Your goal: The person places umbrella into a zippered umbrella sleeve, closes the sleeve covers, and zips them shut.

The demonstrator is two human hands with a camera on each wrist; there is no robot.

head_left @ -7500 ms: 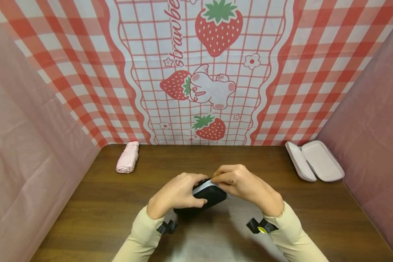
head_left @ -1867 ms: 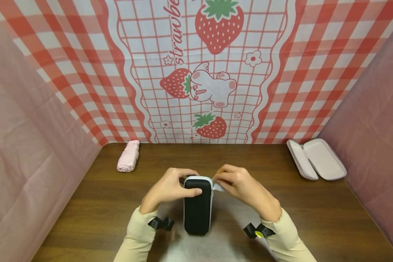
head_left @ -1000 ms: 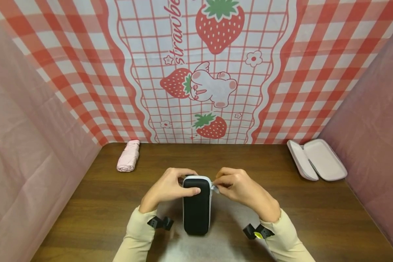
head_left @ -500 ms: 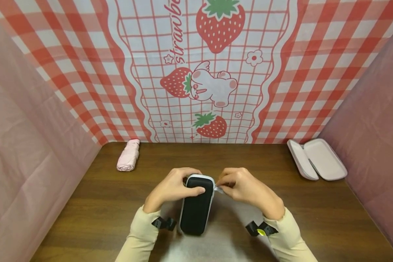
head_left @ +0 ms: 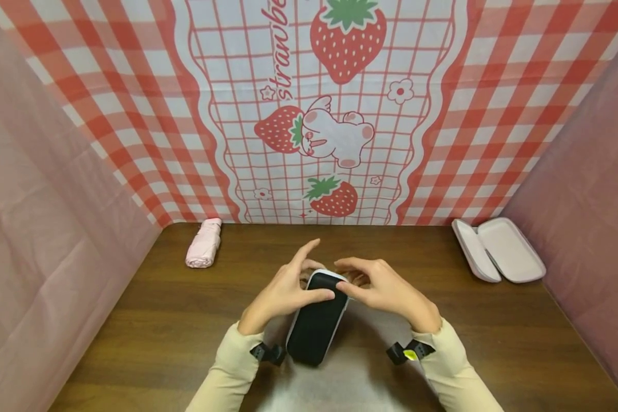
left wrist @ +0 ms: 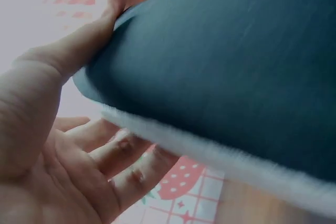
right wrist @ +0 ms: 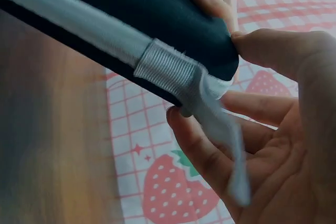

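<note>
Head view: left hand (head_left: 286, 293) and right hand (head_left: 387, 288) are pinching the black, rounded, white-edged oblong case (head_left: 314, 329) between thumbs and fingers, apparently steadying it tilted over the brown wood-grain worktop (head_left: 149, 309).

A dark case (right wrist: 142, 9) slants from upper left to center, a pale band (right wrist: 79, 22), ribbed tab (right wrist: 168, 66) and dangling strip (right wrist: 231, 140) along its side, held at its end by the right hand (right wrist: 289, 140) at right, before strawberry-printed cloth (right wrist: 178, 195) at lower center.
</note>
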